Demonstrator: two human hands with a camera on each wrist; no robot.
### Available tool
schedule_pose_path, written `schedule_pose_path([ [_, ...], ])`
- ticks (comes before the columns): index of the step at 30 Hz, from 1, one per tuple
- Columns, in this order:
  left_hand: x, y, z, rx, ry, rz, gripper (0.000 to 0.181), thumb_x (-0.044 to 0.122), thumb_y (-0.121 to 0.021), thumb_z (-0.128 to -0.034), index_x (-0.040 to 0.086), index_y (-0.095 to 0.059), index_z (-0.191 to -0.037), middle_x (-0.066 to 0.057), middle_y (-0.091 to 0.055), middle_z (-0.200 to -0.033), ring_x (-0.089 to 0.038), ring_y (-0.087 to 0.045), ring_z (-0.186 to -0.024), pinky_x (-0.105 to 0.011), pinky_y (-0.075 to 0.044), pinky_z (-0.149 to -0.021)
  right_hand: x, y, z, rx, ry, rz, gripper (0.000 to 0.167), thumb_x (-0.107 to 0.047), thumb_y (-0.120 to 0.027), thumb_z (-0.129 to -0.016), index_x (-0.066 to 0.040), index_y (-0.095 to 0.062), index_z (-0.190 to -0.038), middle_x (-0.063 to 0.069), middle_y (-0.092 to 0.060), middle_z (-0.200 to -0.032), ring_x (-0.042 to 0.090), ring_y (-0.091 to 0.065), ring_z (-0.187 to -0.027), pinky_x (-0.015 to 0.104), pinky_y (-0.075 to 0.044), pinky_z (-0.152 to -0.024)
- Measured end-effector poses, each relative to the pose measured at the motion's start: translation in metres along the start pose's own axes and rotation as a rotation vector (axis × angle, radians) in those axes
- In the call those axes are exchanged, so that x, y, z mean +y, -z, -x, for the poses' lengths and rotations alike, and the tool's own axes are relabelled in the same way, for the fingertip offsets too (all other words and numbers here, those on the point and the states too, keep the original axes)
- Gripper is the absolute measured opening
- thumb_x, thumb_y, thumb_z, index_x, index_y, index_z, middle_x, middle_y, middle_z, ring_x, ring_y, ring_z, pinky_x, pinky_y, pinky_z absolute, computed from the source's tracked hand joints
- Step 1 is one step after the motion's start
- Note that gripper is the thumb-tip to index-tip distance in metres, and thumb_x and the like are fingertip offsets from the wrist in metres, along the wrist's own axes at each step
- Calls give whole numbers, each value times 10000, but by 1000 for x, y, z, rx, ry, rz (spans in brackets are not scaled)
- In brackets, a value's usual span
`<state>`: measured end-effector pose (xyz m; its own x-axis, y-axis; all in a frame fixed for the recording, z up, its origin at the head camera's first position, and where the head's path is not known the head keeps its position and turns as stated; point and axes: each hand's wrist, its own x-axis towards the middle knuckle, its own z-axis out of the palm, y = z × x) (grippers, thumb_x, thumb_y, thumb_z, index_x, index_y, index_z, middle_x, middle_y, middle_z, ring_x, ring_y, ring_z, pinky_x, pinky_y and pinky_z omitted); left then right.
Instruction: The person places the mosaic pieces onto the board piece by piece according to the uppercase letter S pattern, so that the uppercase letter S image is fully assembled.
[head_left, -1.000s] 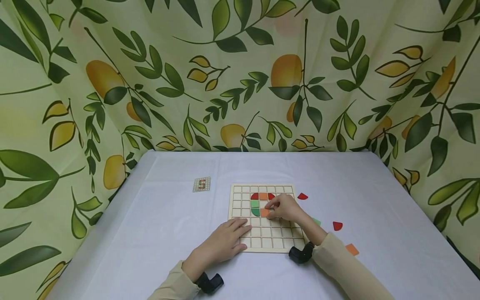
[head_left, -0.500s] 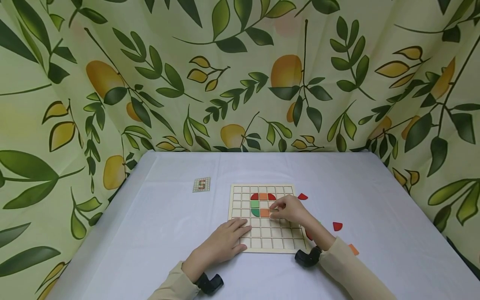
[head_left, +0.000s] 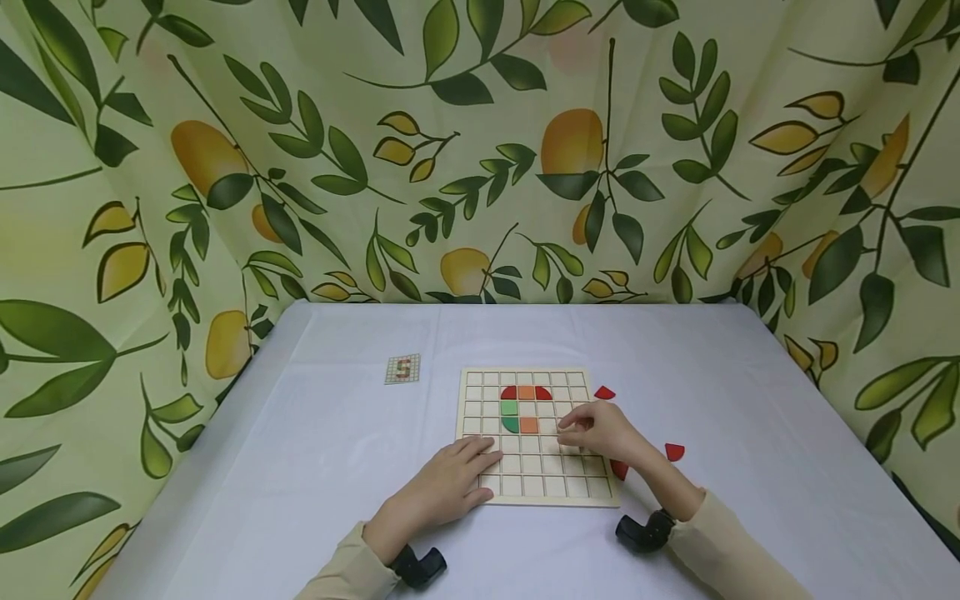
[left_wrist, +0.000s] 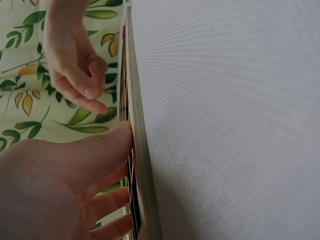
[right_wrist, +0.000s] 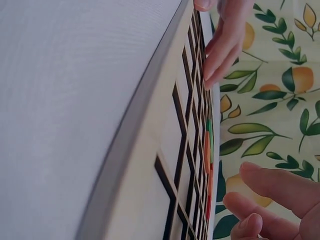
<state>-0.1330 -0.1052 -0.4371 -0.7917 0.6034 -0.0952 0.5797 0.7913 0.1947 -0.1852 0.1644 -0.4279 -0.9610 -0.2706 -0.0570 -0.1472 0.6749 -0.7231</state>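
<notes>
Looking light and stiff, the grid board (head_left: 543,485) is best held by its edges, touched at left by the straight-fingered left hand (head_left: 444,479); the right hand (head_left: 606,432) is relaxed, empty.

Blocky figure (head_left: 405,367), S or 5, on the small gridded card (head_left: 392,372)

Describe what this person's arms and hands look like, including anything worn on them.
The left hand and right hand are bare, without gloves. The left sleeve and right sleeve are plain beige. The left wrist device and right wrist device are black and bent in shape. No cables show.
</notes>
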Motion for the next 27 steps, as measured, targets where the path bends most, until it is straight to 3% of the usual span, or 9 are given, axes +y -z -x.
schedule_pose_path([
  [27, 0, 0, 0, -5, 3, 9, 523, 380, -523, -970, 191, -437, -1450, -29, -393, -1545, -244, -357, -1450, -438, -349, -1179, 23, 32, 26, 48, -98, 23, 230, -187, -764, -794, -9, -734, -936, 12, -521, -681, 129, -436, -669, 191, -350, -518],
])
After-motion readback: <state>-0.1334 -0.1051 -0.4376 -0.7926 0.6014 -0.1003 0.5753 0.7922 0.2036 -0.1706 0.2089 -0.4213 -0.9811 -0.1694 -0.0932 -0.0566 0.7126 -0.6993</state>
